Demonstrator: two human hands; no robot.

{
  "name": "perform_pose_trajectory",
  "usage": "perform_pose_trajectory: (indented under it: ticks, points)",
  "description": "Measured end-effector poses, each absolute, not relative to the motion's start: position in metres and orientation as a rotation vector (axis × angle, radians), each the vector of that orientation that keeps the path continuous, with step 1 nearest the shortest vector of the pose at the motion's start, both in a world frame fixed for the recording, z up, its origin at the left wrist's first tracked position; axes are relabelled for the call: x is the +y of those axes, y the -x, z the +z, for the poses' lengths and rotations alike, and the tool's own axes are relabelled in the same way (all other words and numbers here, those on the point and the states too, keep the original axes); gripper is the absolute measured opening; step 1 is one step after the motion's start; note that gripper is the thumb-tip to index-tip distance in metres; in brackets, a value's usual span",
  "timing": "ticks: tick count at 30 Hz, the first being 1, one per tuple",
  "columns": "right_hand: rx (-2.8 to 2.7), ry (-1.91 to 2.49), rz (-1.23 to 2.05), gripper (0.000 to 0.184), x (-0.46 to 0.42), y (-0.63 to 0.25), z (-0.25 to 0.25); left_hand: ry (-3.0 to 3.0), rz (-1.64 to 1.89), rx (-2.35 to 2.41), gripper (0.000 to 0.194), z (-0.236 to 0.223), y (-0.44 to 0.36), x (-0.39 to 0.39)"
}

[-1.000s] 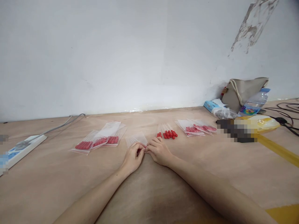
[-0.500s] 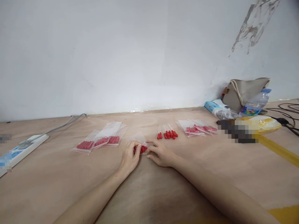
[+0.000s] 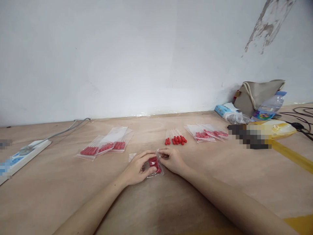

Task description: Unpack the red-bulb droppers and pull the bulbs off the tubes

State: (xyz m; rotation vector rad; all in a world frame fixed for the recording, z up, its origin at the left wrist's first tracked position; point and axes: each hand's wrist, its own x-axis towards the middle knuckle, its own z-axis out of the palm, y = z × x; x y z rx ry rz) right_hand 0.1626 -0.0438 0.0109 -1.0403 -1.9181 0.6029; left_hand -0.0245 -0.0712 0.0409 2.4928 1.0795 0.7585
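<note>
The left hand (image 3: 140, 169) is bare, with slim fingers and a rounded thumb, and its narrow wrist, the landmark here, leads into a smooth, bare left forearm (image 3: 96, 199). A single tiny round spot marks the skin just behind that left wrist, on the elbow side. To the right of the left wrist are the bare right hand (image 3: 173, 160), slender-fingered too, and the bare right forearm (image 3: 220, 191), smooth and broadening toward the elbow.
</note>
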Motion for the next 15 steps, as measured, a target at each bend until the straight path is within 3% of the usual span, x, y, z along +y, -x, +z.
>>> perform_pose_trajectory:
  ticks: [2, 4, 13, 15]
  points:
    - [-2.002, 1.008, 0.585, 0.026, -0.043, -0.169, 0.014, -2.564, 0.606, 1.056, 0.057, 0.041, 0.038, -0.068]
    - [-2.078, 0.987, 0.56, 0.029, -0.042, -0.175, 0.015, -2.572, 0.535, 1.064, 0.064, 0.037, 0.046, -0.066]
    - [-2.268, 0.947, 0.697, 0.063, -0.037, -0.19, 0.017, -2.559, 0.583, 1.065, 0.056, 0.032, 0.046, -0.064]
    - [-2.25, 0.979, 0.64, 0.063, -0.038, -0.189, 0.018, -2.565, 0.597, 1.057, 0.055, 0.033, 0.046, -0.064]
